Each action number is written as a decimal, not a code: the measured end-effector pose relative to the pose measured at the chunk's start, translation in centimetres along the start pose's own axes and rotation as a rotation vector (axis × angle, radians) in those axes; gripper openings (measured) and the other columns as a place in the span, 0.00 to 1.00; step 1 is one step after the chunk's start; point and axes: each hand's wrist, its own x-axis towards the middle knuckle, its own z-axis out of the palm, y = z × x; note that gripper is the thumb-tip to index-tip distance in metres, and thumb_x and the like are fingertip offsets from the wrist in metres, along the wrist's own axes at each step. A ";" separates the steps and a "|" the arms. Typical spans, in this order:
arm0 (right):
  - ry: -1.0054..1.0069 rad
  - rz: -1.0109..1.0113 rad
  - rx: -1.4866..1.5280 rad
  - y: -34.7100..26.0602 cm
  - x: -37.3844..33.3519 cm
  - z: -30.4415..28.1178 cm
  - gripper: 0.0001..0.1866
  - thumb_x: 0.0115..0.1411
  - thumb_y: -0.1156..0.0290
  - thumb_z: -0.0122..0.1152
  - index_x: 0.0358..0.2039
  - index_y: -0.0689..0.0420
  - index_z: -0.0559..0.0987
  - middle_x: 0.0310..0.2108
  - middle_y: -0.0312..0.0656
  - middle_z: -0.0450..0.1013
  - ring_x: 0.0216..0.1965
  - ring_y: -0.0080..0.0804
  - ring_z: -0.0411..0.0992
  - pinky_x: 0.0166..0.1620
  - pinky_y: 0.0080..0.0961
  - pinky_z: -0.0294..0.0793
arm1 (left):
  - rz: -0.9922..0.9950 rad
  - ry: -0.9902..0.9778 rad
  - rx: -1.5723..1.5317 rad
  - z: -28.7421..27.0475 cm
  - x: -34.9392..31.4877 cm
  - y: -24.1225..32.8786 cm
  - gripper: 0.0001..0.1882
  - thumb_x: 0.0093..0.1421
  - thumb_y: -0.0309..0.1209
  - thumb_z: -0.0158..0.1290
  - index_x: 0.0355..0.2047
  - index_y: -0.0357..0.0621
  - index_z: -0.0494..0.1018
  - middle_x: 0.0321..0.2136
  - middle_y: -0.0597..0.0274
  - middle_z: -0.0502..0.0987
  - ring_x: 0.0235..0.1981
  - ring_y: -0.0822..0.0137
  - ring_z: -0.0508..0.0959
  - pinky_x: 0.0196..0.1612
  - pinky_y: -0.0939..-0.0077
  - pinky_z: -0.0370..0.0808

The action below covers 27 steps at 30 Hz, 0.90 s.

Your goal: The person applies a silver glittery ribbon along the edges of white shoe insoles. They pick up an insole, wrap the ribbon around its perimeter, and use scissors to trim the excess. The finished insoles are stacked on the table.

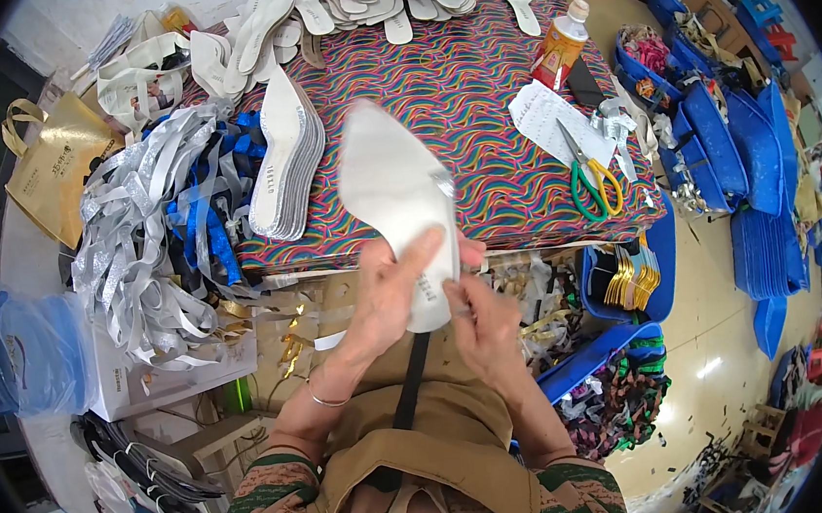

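Observation:
A white shoe insole (385, 166) with a pointed toe is held up in front of me, past the near edge of the table, and looks slightly blurred. My left hand (385, 293) grips its narrow part, thumb laid across the top face. At the heel end, my right hand (488, 323) pinches the right edge between thumb and fingers. Left of the held insole, a neat stack of similar insoles (282, 160) lies on the patterned tablecloth (485, 206). Silver and blue ribbon strips (151, 240) are heaped farther left.
Scissors with green and yellow handles (592, 182), a paper sheet (548, 122), a phone (584, 83) and a drink bottle (561, 43) occupy the table's right side. More insoles (384, 5) pile up at the back. Blue bins (714, 147) stand to the right.

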 end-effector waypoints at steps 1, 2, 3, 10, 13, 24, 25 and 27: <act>-0.019 -0.024 0.013 0.5 -0.9 0.2 0.05 0.59 0.75 0.60 0.34 0.64 0.77 0.19 0.50 0.68 0.16 0.41 0.68 0.23 0.26 0.66 | -0.042 0.006 -0.031 -0.1 0.2 0.5 0.16 0.67 0.36 0.48 0.41 0.31 0.72 0.30 0.52 0.79 0.30 0.65 0.80 0.35 0.71 0.78; -0.053 0.018 0.041 0.8 -1.8 0.2 0.05 0.59 0.75 0.60 0.34 0.64 0.77 0.19 0.48 0.70 0.16 0.39 0.68 0.23 0.25 0.66 | -0.085 0.011 -0.062 -0.4 0.5 1.2 0.16 0.67 0.36 0.47 0.40 0.31 0.72 0.28 0.53 0.78 0.28 0.65 0.79 0.33 0.70 0.77; -0.089 0.055 0.069 1.0 -2.5 0.1 0.05 0.59 0.75 0.60 0.34 0.64 0.77 0.20 0.47 0.71 0.17 0.36 0.69 0.24 0.25 0.66 | -0.122 0.018 -0.093 -0.6 0.6 1.6 0.16 0.67 0.36 0.47 0.40 0.31 0.72 0.26 0.53 0.78 0.25 0.66 0.78 0.30 0.70 0.77; -0.045 0.546 0.637 -0.4 3.9 -3.8 0.07 0.55 0.80 0.63 0.36 0.65 0.79 0.26 0.32 0.75 0.24 0.14 0.66 0.27 0.14 0.63 | -0.218 -0.181 -0.156 -1.0 -0.3 -0.3 0.09 0.62 0.25 0.53 0.41 0.32 0.71 0.20 0.58 0.73 0.16 0.71 0.72 0.20 0.76 0.69; -0.116 0.429 0.684 1.2 4.6 -3.0 0.03 0.58 0.78 0.59 0.31 0.65 0.76 0.23 0.31 0.72 0.26 0.12 0.66 0.26 0.15 0.63 | -0.236 -0.273 -0.140 -0.4 -0.6 -1.0 0.12 0.59 0.22 0.55 0.43 0.31 0.71 0.21 0.57 0.75 0.17 0.71 0.73 0.21 0.77 0.70; -0.116 0.251 0.492 2.2 4.9 -3.4 0.03 0.57 0.79 0.60 0.29 0.64 0.75 0.20 0.33 0.66 0.23 0.17 0.61 0.24 0.19 0.60 | -0.269 -0.257 0.013 0.3 -1.3 -0.5 0.10 0.54 0.16 0.52 0.38 0.30 0.73 0.27 0.54 0.79 0.19 0.69 0.77 0.22 0.78 0.71; -0.093 0.282 0.508 1.7 4.6 -2.8 0.03 0.57 0.79 0.60 0.29 0.64 0.75 0.23 0.34 0.67 0.25 0.18 0.61 0.25 0.19 0.61 | -0.267 -0.243 0.030 0.2 -1.3 -0.5 0.10 0.54 0.16 0.52 0.38 0.31 0.73 0.27 0.54 0.79 0.20 0.69 0.77 0.22 0.78 0.71; -0.140 0.336 0.512 2.0 3.9 -2.8 0.08 0.56 0.80 0.61 0.37 0.65 0.76 0.31 0.37 0.68 0.31 0.20 0.64 0.31 0.19 0.65 | -0.242 -0.247 0.075 -0.1 -1.1 -0.9 0.09 0.57 0.20 0.54 0.39 0.30 0.72 0.26 0.53 0.79 0.21 0.69 0.77 0.22 0.77 0.72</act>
